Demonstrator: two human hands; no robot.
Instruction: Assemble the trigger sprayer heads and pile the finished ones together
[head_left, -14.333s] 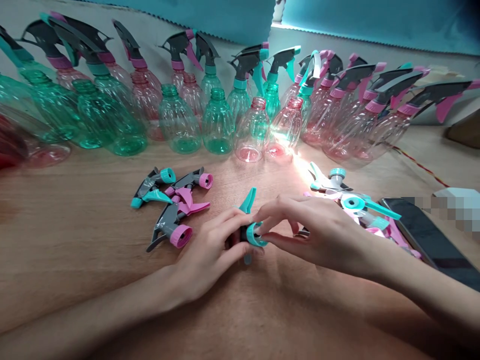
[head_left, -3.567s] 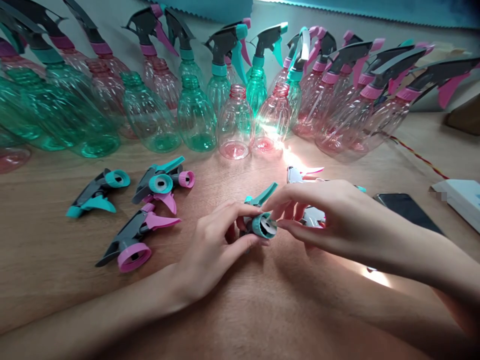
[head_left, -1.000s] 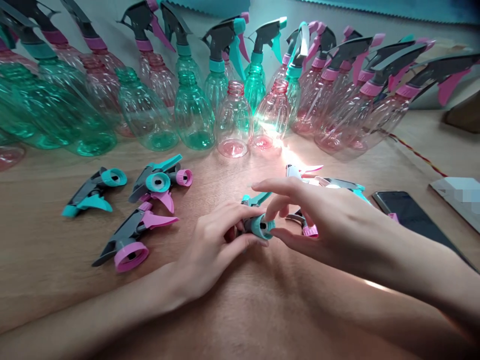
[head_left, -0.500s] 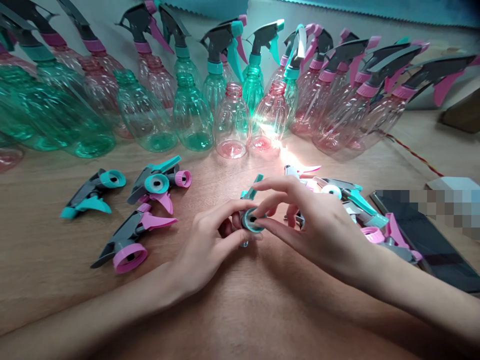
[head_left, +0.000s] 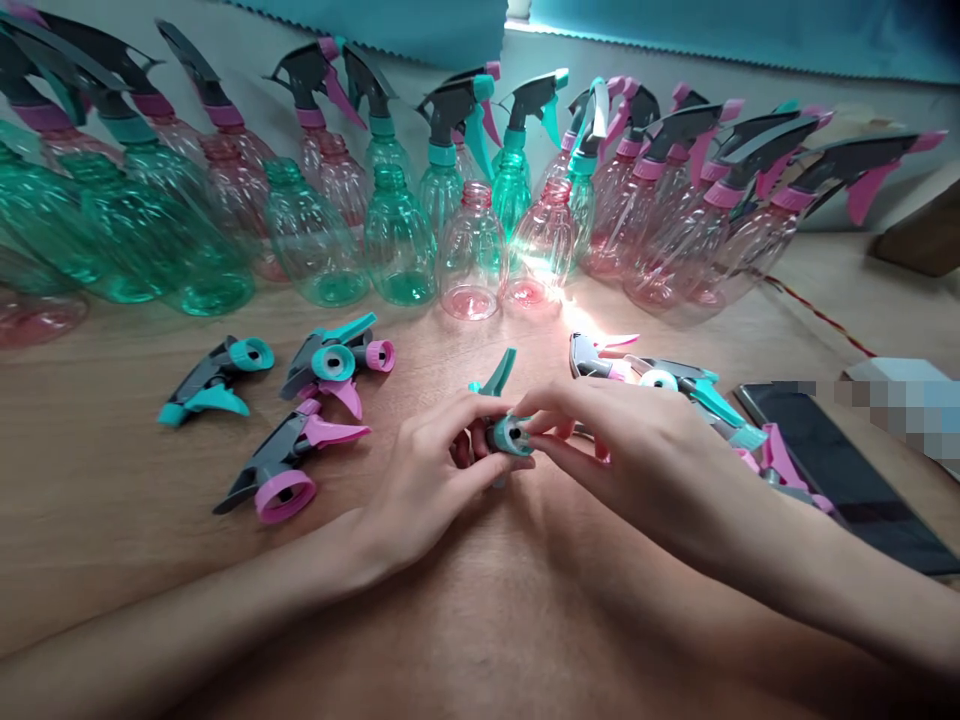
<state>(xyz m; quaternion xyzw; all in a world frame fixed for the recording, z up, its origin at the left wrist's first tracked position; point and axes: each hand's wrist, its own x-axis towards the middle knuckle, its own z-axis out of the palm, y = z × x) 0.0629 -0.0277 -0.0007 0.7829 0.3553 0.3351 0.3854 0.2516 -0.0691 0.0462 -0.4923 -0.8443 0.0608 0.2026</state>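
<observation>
My left hand (head_left: 431, 470) is closed around a trigger spray head (head_left: 512, 433) with a teal collar. The collar's round opening faces me and to the right, and its teal trigger (head_left: 500, 372) sticks up beyond my fingers. My fingers hide most of its grey body. From the other side, my right hand (head_left: 622, 440) has thumb and fingertips pinched at the collar's rim and opening. Whether a small part sits between those fingertips cannot be made out. Left of my hands lie loose spray heads, including a pink-collared one (head_left: 274, 455) and a teal one (head_left: 217, 380).
More spray heads (head_left: 705, 390) lie partly behind my right hand. A dark phone (head_left: 840, 480) rests at the right, near a white box (head_left: 892, 385) and a twisted wire (head_left: 817, 312). Green bottles (head_left: 401, 245) and pink bottles (head_left: 472, 255), several with spray heads on, line the back.
My right fingertips have drawn together at the collar's edge. The spray head has turned slightly, its opening now facing more to the right. The whole view has shifted a little.
</observation>
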